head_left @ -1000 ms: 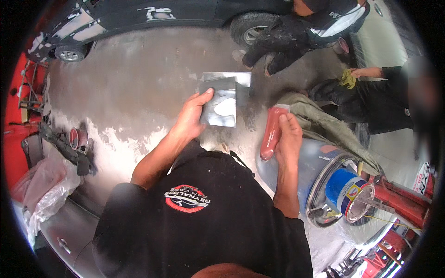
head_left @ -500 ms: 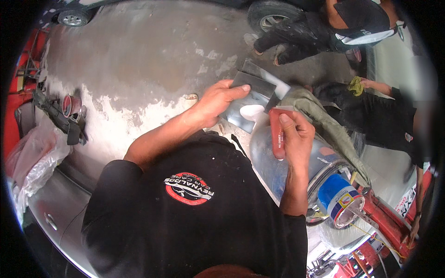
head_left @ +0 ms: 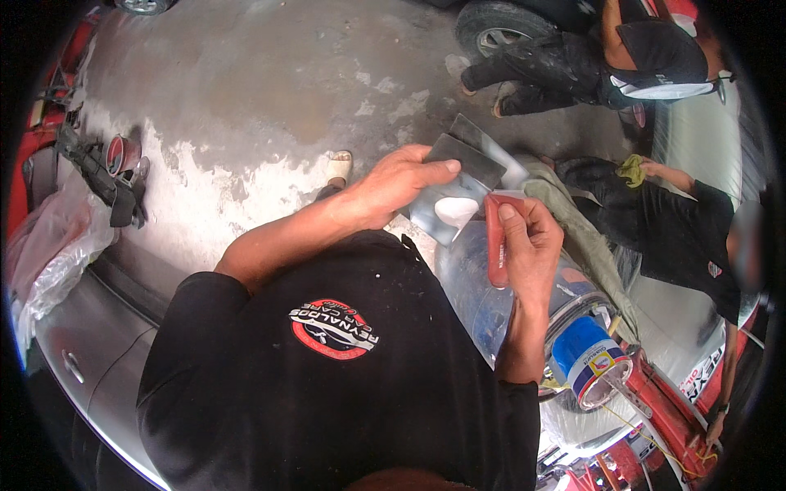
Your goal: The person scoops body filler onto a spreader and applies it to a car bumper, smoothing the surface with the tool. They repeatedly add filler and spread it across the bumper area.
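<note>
My left hand [head_left: 395,188] grips a flat mixing board [head_left: 424,214] smeared grey and white, its thumb pressing a dark rectangular spreader [head_left: 471,157] against the top. A rounded white dollop of putty [head_left: 453,212] lies on the board's near part. In my right hand [head_left: 536,244] is a red squeeze tube [head_left: 496,255], pinched under the thumb, its upper end beside the putty. Whether anything is coming out of the tube cannot be made out. Below both hands stands a large bluish drum [head_left: 471,266].
A blue paint can [head_left: 585,353] with something inside stands right of my forearm. Olive cloth [head_left: 573,229] drapes beyond the drum. One person [head_left: 548,69] sits by a car wheel [head_left: 503,33]; another [head_left: 679,221] holds a yellow-green rag [head_left: 631,170]. A silver car door [head_left: 90,344] is at left.
My view has shifted slightly. The board and tube appear a little farther right, and more of the putty shows. At right, the co-worker's lower hand has come into view.
</note>
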Demonstrator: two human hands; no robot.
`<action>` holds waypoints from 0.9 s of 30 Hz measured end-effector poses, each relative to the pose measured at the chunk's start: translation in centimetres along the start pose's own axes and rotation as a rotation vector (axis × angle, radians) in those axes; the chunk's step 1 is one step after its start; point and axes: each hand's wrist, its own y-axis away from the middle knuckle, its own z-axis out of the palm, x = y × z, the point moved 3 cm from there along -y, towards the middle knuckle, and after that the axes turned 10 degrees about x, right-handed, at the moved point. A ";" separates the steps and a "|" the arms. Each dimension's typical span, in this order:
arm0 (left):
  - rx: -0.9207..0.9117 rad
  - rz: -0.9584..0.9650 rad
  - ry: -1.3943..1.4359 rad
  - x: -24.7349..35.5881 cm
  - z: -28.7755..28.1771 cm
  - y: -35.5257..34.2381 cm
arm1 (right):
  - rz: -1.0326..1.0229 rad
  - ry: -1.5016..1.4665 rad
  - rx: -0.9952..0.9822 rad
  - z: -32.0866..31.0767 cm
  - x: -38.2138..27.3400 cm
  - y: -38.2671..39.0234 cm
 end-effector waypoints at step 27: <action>-0.074 0.015 0.025 -1.7 -1.4 -0.4 | -0.148 0.225 0.066 0.8 -0.8 0.6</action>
